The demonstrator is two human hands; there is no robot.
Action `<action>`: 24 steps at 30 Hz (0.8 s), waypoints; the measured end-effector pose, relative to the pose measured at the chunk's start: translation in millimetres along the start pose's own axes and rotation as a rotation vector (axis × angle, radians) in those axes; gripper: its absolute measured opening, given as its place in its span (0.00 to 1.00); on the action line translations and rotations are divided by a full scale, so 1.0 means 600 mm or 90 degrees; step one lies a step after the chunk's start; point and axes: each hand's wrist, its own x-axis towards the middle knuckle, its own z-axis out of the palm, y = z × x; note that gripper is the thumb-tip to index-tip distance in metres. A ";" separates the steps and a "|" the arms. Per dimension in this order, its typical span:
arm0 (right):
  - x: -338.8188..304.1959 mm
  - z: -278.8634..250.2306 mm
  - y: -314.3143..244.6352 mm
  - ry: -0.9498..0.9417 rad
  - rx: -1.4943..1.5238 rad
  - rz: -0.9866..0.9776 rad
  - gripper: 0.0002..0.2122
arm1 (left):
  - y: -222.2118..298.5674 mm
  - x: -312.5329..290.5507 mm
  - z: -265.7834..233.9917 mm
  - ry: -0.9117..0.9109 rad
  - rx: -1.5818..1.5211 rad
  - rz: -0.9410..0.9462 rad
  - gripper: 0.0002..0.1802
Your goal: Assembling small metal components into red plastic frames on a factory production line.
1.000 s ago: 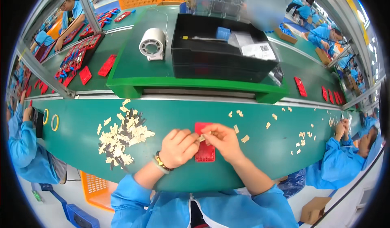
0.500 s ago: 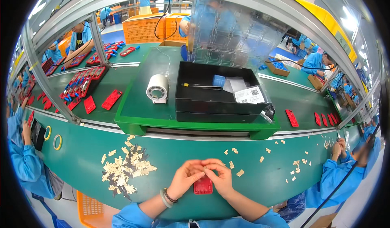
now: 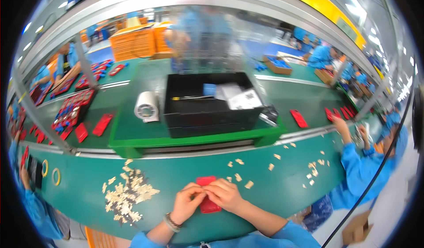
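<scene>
A flat red casing lies on the green work table in front of me, its middle covered by my hands. My left hand, with bands on its wrist, is closed in a pinch over the casing's left side. From the right, my right hand meets it, thumb and fingers also pinched together. Whatever the fingertips hold is too small and blurred to make out. Left of my hands is a heap of small cream and black pieces. Several loose cream pieces are scattered to the right.
A black bin and a white fan stand on a green raised stand. Behind runs a belt with red casings. Tape rings lie at left. A co-worker's blue sleeve reaches in at right. Metal bars cross above.
The view has shifted. My hands have come nearer over the casing, whose far end now shows beyond them. The co-worker at right has stretched a hand to the red casings on the belt.
</scene>
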 end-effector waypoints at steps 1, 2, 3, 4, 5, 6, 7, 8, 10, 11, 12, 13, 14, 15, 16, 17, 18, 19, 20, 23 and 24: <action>-0.002 0.002 0.001 0.007 -0.018 0.020 0.10 | 0.010 -0.002 -0.001 0.024 0.029 0.018 0.04; -0.002 0.004 0.004 -0.012 0.075 0.055 0.09 | 0.017 -0.001 -0.001 0.048 0.057 0.036 0.05; -0.001 0.005 0.004 -0.032 0.172 0.085 0.09 | 0.009 0.000 -0.005 0.054 0.083 0.067 0.06; -0.001 0.005 0.004 -0.027 0.163 0.102 0.09 | 0.012 0.005 -0.004 0.070 0.068 0.061 0.06; -0.002 0.003 0.002 -0.032 0.186 0.108 0.08 | 0.009 0.006 -0.004 0.060 0.049 0.038 0.05; -0.001 0.001 0.004 -0.038 0.211 0.110 0.07 | 0.005 0.008 -0.005 0.054 0.033 0.015 0.05; 0.000 -0.003 0.007 -0.042 0.194 0.109 0.08 | 0.009 0.012 -0.004 0.035 0.044 0.029 0.04; -0.006 -0.004 0.005 -0.040 0.191 0.123 0.08 | 0.008 0.009 -0.002 0.026 0.038 0.020 0.04; -0.010 -0.005 0.000 -0.054 0.281 0.195 0.07 | 0.008 0.010 0.001 0.016 0.082 0.100 0.05; -0.010 -0.005 -0.001 -0.054 0.334 0.254 0.05 | 0.012 0.012 0.001 0.035 0.203 0.185 0.06; -0.006 -0.010 0.000 -0.052 0.298 0.261 0.04 | 0.018 0.005 0.001 0.026 0.200 0.174 0.06; 0.002 -0.016 0.008 -0.051 0.263 0.268 0.03 | 0.024 -0.002 -0.001 -0.013 0.213 0.302 0.06; 0.006 -0.029 0.029 -0.054 0.155 0.279 0.02 | 0.031 -0.007 -0.003 -0.050 0.224 0.429 0.06; 0.018 -0.055 0.044 -0.118 0.075 0.358 0.03 | 0.043 -0.007 0.001 -0.070 0.231 0.470 0.09; 0.012 -0.068 0.075 -0.094 -0.081 0.295 0.06 | 0.041 -0.003 0.007 -0.072 0.232 0.449 0.09; 0.007 -0.085 0.091 -0.069 -0.162 0.263 0.08 | 0.035 -0.001 0.013 -0.072 0.286 0.445 0.10; 0.006 -0.097 0.096 -0.087 -0.109 0.284 0.08 | 0.028 0.002 0.011 -0.077 0.343 0.439 0.11; 0.004 -0.103 0.091 -0.117 0.032 0.319 0.08 | 0.025 0.010 0.013 -0.066 0.376 0.471 0.11; 0.015 -0.101 0.071 -0.130 0.068 0.323 0.08 | 0.025 0.015 0.011 -0.054 0.419 0.498 0.12; 0.027 -0.079 0.026 -0.285 0.387 0.293 0.11 | 0.021 0.019 0.008 -0.006 0.467 0.565 0.11; 0.024 -0.073 0.024 -0.293 0.405 0.290 0.11 | 0.015 0.016 0.007 -0.005 0.480 0.550 0.11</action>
